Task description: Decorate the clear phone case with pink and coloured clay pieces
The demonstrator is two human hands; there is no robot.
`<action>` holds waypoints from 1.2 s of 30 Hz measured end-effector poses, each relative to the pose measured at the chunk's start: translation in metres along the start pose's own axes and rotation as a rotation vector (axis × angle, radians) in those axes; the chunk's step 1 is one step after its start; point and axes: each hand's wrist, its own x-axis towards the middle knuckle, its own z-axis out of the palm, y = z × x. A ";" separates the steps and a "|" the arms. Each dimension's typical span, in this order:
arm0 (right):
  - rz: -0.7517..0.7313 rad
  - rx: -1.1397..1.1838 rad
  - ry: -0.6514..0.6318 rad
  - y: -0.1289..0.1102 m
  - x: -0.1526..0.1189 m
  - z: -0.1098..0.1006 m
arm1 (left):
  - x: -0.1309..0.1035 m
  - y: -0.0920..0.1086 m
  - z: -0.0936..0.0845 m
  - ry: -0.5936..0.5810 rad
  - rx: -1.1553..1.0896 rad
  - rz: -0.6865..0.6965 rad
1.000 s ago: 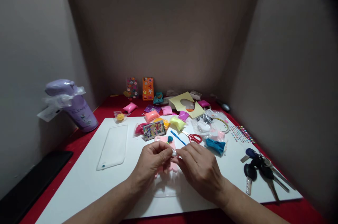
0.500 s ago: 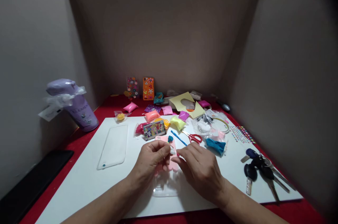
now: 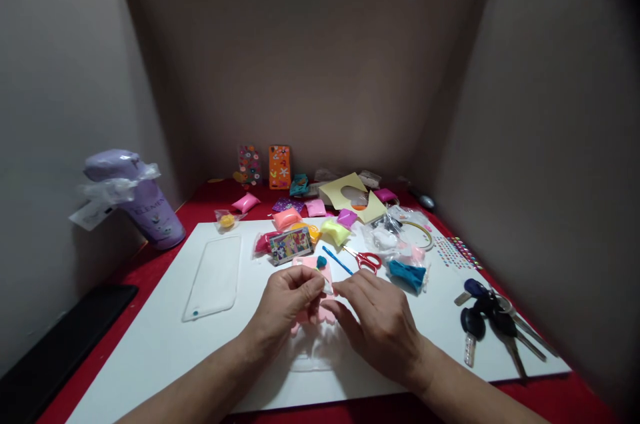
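Near the front middle of the white board (image 3: 165, 357), my left hand (image 3: 290, 297) pinches a small whitish piece (image 3: 327, 287) between thumb and fingertips. My right hand (image 3: 377, 327) is beside it, fingers curled, its fingertips by that piece; whether they hold anything is too small to tell. Under both hands lies a clear phone case (image 3: 313, 365) partly covered in pink clay (image 3: 327, 313) with a scalloped lower edge. A teal blob (image 3: 321, 262) sits at the top of the pink layer. My hands hide much of the case.
A second clear case (image 3: 215, 277) lies left. Behind my hands are a blue tool (image 3: 337, 261), red scissors (image 3: 367, 260), a pictured box (image 3: 291, 246) and clay packets (image 3: 335, 232). Keys (image 3: 493, 317) lie right; a purple bottle (image 3: 155, 214) leans at far left.
The fingers of my right hand have shifted slightly at the small piece, and a pink bit seen at their tips no longer shows. The whole view has moved a little.
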 end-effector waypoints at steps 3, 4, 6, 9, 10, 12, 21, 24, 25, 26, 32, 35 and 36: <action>-0.019 -0.006 -0.005 0.000 -0.001 0.001 | -0.001 0.001 0.002 0.009 0.026 0.018; -0.027 -0.010 -0.008 0.000 -0.001 0.001 | -0.002 0.002 0.003 0.011 0.031 0.029; -0.032 -0.020 -0.005 0.001 -0.003 0.002 | -0.002 0.003 0.005 0.016 0.023 0.040; -0.036 -0.031 0.016 0.001 -0.004 0.003 | -0.002 0.003 0.006 0.002 0.003 0.036; -0.038 -0.029 0.019 0.000 -0.004 0.003 | -0.001 0.003 0.007 -0.008 0.010 0.035; -0.041 -0.021 0.017 0.000 -0.003 0.004 | 0.000 0.002 0.006 -0.018 0.026 0.037; 0.082 0.084 0.064 0.000 -0.005 0.006 | -0.003 0.003 0.003 0.043 0.076 0.026; 0.134 0.157 0.052 0.001 -0.005 0.004 | -0.003 0.004 0.005 0.057 0.088 0.036; 0.169 0.188 0.046 0.001 -0.005 0.003 | -0.003 0.004 0.005 0.056 0.101 0.041; 0.209 0.219 0.041 0.001 -0.005 0.003 | -0.003 0.004 0.005 0.049 0.113 0.046; 0.315 0.324 0.004 0.001 -0.003 0.005 | -0.001 0.005 0.005 0.008 0.143 0.056; 0.326 0.337 -0.001 0.001 -0.003 0.005 | -0.001 0.005 0.004 -0.006 0.139 0.071; 0.330 0.344 -0.004 0.001 -0.003 0.005 | -0.001 0.005 0.004 -0.010 0.135 0.073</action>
